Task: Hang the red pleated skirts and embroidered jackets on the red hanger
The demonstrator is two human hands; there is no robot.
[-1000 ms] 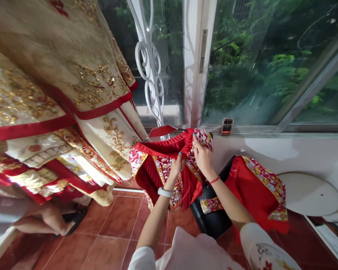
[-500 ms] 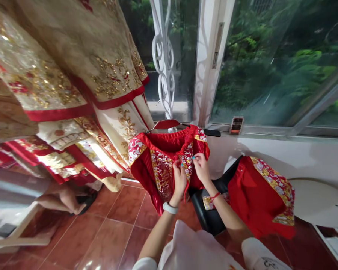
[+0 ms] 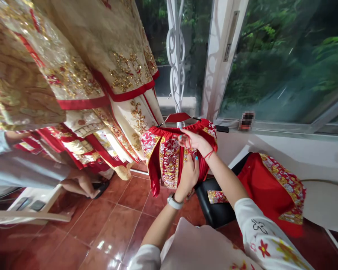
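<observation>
A red garment (image 3: 169, 165) with silver and gold embroidery and a gathered waistband hangs on a hanger (image 3: 176, 117). A thin red drawstring (image 3: 189, 141) shows at the front of its waistband, between my hands. My right hand (image 3: 195, 140) is closed on this drawstring, at the upper edge of the waistband. Just below, my left hand (image 3: 189, 175) has its fingers bent together in front of the garment, seemingly on the drawstring's lower part. Its palm and part of its grip are hidden.
Cream and gold embroidered robes (image 3: 129, 71) hang at the left. A black chair (image 3: 214, 213) holds another red embroidered garment (image 3: 267, 187). At the right is a round white tabletop (image 3: 321, 202). Another person's legs (image 3: 80, 182) show at the left, near a white wooden frame (image 3: 45, 213).
My right hand has moved left across the waistband and now grips the drawstring, which was hard to see before. My left hand is slightly lower on the garment. The view has shifted left.
</observation>
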